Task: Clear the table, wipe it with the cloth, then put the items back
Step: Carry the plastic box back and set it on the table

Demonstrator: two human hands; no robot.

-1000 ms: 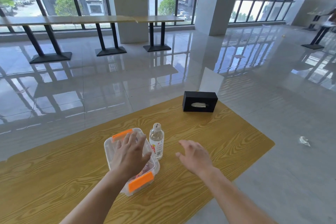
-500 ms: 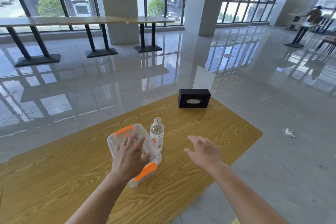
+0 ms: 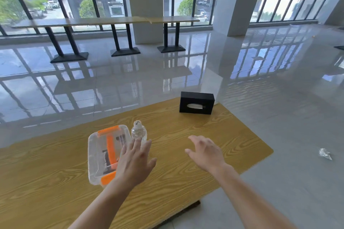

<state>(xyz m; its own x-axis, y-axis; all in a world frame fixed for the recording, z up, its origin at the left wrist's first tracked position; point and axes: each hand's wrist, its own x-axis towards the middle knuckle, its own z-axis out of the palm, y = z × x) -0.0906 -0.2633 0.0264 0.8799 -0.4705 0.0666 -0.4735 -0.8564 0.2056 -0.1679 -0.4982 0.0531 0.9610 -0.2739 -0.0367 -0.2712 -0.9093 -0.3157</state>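
A clear plastic box with orange latches (image 3: 104, 152) lies on the wooden table (image 3: 186, 163). A small clear water bottle with a white cap (image 3: 138, 132) stands upright right beside it. My left hand (image 3: 135, 161) hovers open over the box's right edge, just in front of the bottle, fingers spread and holding nothing. My right hand (image 3: 206, 152) floats open above bare table to the right. A black tissue box (image 3: 196, 102) stands at the table's far edge. No cloth is in view.
The table's right edge drops to a glossy tiled floor, where a crumpled bit of wrapper (image 3: 324, 153) lies. Long tables on black pedestals (image 3: 115, 22) line the windows far behind. A white pillar (image 3: 236, 2) stands at the back right.
My left hand has lifted off the box lid and slid right toward the bottle. My right hand has stayed open, drifting slightly right. The camera view has shifted.
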